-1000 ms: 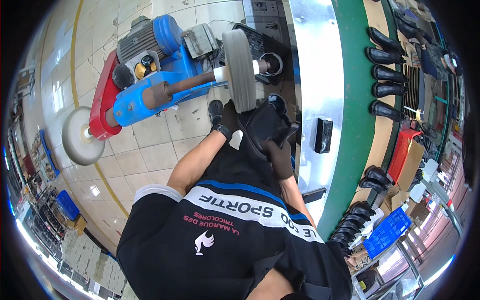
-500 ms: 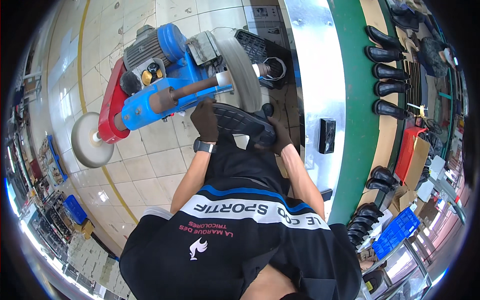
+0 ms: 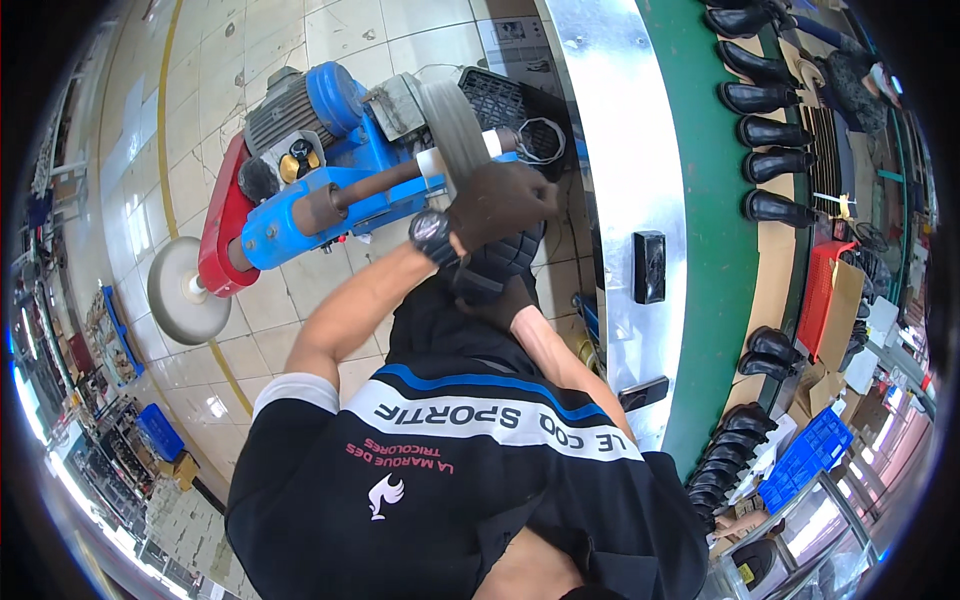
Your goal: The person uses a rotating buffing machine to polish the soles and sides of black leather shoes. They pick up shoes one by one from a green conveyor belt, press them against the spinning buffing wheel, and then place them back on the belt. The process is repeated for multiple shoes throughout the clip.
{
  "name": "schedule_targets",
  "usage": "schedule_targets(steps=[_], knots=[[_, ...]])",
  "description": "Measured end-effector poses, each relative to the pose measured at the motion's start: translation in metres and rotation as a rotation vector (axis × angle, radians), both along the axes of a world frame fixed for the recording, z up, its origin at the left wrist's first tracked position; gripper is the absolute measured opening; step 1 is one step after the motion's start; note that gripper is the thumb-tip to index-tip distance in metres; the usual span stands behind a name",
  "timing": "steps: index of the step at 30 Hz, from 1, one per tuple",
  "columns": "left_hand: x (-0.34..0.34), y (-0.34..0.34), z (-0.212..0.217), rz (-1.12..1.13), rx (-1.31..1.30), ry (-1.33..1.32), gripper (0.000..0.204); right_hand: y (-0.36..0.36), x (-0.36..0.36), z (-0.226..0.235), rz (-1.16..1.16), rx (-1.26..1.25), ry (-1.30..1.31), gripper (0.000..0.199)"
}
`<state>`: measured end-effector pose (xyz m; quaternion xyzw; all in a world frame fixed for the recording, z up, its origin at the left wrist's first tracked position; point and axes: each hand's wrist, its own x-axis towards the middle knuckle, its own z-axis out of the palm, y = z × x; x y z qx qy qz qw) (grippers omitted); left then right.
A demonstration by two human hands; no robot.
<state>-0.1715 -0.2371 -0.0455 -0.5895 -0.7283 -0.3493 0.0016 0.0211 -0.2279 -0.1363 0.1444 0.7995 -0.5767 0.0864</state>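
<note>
1. Machine (image 3: 290,220), blue-bodied, with grey motor and red guard: it carries 2 wheels, a pale wheel (image 3: 188,290) at its left end and a grey wheel (image 3: 455,125) near the hands.
2. Shoe (image 3: 497,265), black, treaded sole partly in view: between the 2 hands, just below the grey wheel. Change: 0.5 s ago it lay crosswise with the sole broadly showing; now it is swung round, slanting up to the right. Judged meaning: a different part is presented to the wheel, with work there still under way. Contact with the wheel is hidden.
3. Left hand (image 3: 500,205), brown-gloved: moved from the shoe's left end to across its upper end. Fingers bent over; whether they pinch the shoe, cannot tell.
4. Right hand (image 3: 505,302), gloved: now under the lower end, fingers apparently closed round it, tips mostly hidden.

Surface and room:
5. Floor (image 3: 330,30): pale tiles, 1 yellow line.
6. Counter (image 3: 710,300): green top, steel side, at right.
7. Blue crate (image 3: 805,460) and red crate (image 3: 823,285): beyond the counter's right edge.
8. Black footwear (image 3: 777,207): a row along that edge, with 2 more pieces lower down.
</note>
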Motion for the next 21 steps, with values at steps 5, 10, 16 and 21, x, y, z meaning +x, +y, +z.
schedule_targets(steps=[5, 10, 16, 21], knots=[[0.007, 0.046, 0.000, -0.538, 0.099, -0.155, 0.010, 0.024, -0.044, 0.049, 0.321, 0.557, -0.130, 0.055], [0.076, 0.005, 0.054, -1.005, -0.263, -0.039, 0.013, 0.043, 0.000, 0.068, 0.052, 0.151, -0.188, 0.050], [0.107, -0.120, -0.010, 0.009, 0.078, -0.191, 0.037, 0.034, 0.018, 0.065, -0.641, -1.189, -0.373, 0.044], [0.070, -0.099, -0.167, 0.323, -0.396, -0.865, 0.033, 0.029, -0.015, 0.049, -0.821, -1.525, -0.357, 0.038]])
